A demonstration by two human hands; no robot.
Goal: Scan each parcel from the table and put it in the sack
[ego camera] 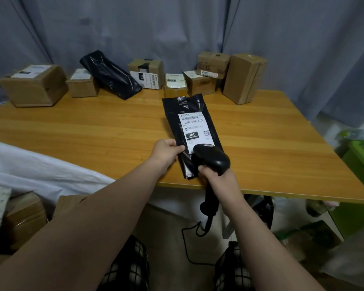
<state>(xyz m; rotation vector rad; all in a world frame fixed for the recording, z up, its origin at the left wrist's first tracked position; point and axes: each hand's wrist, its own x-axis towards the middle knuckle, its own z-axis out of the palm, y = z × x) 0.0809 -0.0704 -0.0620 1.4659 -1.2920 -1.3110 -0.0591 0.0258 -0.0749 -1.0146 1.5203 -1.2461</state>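
A black plastic mailer parcel (pixel 177 120) with a white shipping label lies on the wooden table (pixel 93 131) near its front edge. My left hand (pixel 166 151) pinches the parcel's left edge beside the label. My right hand (pixel 216 177) grips the handle of a black barcode scanner (pixel 213 158), whose head sits over the lower end of the label. The white sack (pixel 40 166) lies open at the left, below the table edge, with brown boxes inside it.
Several cardboard boxes (pixel 33 85) and another black mailer (pixel 109 74) line the table's back edge in front of a grey curtain. The scanner's cable (pixel 187 244) hangs to the floor. A green crate (pixel 361 160) stands at the right.
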